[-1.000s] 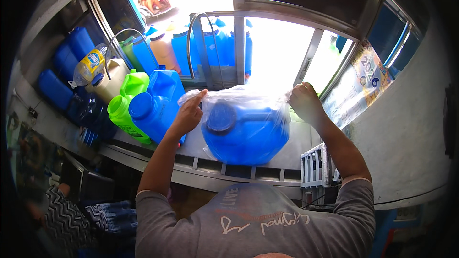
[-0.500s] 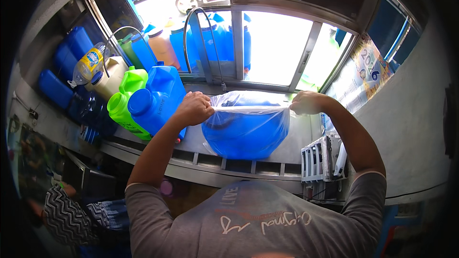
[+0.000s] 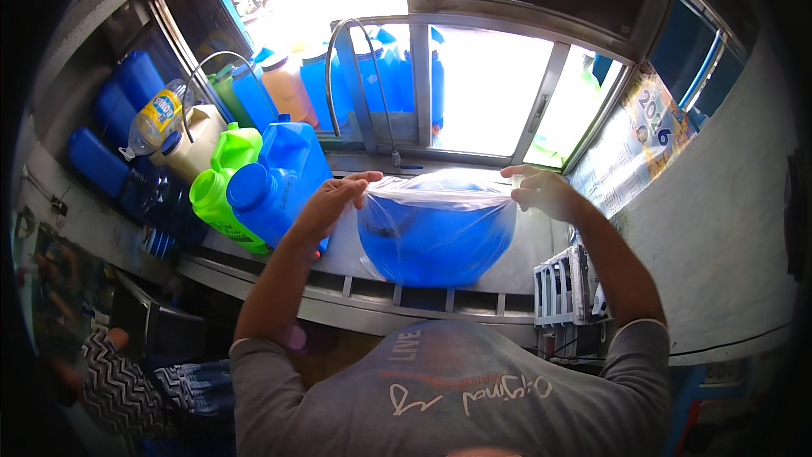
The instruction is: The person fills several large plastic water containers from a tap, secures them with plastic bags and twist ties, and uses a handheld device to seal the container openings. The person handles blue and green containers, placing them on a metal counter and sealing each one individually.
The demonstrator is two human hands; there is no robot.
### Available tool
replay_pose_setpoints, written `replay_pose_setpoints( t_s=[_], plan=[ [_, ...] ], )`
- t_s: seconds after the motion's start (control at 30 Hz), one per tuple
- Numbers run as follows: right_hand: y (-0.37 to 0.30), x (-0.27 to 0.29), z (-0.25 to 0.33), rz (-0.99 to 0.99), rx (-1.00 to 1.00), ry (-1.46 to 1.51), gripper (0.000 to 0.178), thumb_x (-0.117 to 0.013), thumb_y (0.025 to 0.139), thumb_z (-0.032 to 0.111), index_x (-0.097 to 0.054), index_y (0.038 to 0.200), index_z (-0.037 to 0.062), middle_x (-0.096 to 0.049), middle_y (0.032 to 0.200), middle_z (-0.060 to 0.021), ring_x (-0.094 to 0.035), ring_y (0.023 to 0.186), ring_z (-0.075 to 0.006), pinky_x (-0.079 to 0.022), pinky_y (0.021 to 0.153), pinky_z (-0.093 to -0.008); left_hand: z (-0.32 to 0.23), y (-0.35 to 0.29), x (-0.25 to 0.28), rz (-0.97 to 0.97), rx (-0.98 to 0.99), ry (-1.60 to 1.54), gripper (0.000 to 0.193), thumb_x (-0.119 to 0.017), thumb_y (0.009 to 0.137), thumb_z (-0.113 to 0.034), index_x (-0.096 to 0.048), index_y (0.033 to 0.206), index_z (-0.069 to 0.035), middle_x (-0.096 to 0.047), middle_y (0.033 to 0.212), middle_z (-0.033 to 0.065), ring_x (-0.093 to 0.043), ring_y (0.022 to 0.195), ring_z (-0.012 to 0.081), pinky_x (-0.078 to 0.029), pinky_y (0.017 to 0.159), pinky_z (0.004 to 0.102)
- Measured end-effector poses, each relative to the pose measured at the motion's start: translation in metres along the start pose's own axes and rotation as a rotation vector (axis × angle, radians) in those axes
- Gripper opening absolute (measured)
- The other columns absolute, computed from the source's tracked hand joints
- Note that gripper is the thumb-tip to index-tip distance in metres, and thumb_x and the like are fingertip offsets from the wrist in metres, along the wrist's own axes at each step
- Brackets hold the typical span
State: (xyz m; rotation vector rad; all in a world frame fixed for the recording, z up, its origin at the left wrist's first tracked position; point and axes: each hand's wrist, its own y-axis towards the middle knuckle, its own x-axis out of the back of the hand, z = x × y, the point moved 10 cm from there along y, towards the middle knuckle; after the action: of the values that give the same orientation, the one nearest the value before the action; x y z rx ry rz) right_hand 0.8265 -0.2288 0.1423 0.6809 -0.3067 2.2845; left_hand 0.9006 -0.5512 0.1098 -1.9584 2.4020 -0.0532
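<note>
On the metal counter, a rounded blue container (image 3: 436,245) stands in front of me inside a clear plastic bag (image 3: 444,195). The bag's gathered upper edge runs as a band across the container between my hands. My left hand (image 3: 331,203) pinches the bag at its left end, with a finger pointing out past the grip. At the right end my right hand (image 3: 545,192) grips the bag between curled fingers and thumb, its index finger stretched out. The container's top is partly hidden by the bag and its glare.
To the left stand a blue jug (image 3: 283,186), a green jug (image 3: 224,195) and a cream container (image 3: 196,137). A curved metal spout (image 3: 330,68) rises behind the bagged container. A grey slatted rack (image 3: 560,288) is at right. Another person's patterned clothing (image 3: 127,385) shows lower left.
Both hands have shifted slightly and their fingers have loosened, with index fingers now stretched out. The bag's edge has become a thicker gathered band. Vehicles outside the window have moved.
</note>
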Motion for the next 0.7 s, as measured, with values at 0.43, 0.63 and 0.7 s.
replay_pose_setpoints(
  t_s=[0.43,0.63,0.7],
  plan=[
    [0.012,-0.019,-0.018,-0.240,0.229,0.114,0.052,-0.055,0.096,0.028,-0.050,0.139,-0.0003,-0.048,0.144,-0.0201,-0.046,0.133,-0.0311,-0.032,0.113,-0.0452,0.014,0.011,0.012,-0.046,-0.330,-0.012,0.059,-0.047,0.100,-0.039,-0.041,0.146,-0.001,-0.045,0.146,0.0211,-0.041,0.137,0.0310,-0.025,0.118,0.0405],
    [0.023,-0.003,0.008,-0.158,0.053,-1.109,0.029,-0.062,0.088,0.019,-0.063,0.111,0.0016,-0.061,0.124,-0.0216,-0.056,0.120,-0.0382,-0.034,0.110,-0.0506,-0.015,0.006,0.016,-0.210,-0.132,1.278,0.038,-0.056,0.091,-0.021,-0.064,0.127,-0.011,-0.049,0.145,0.0183,-0.041,0.136,0.0390,-0.021,0.119,0.0501],
    [0.023,-0.001,0.015,-0.073,-0.018,-1.113,0.019,-0.067,0.087,0.022,-0.071,0.093,0.0048,-0.067,0.114,-0.0192,-0.060,0.115,-0.0387,-0.036,0.108,-0.0503,-0.034,-0.005,0.001,-0.272,-0.199,1.425,0.024,-0.061,0.090,-0.025,-0.071,0.106,-0.010,-0.051,0.142,0.0189,-0.040,0.136,0.0408,-0.018,0.119,0.0531]
  ],
)
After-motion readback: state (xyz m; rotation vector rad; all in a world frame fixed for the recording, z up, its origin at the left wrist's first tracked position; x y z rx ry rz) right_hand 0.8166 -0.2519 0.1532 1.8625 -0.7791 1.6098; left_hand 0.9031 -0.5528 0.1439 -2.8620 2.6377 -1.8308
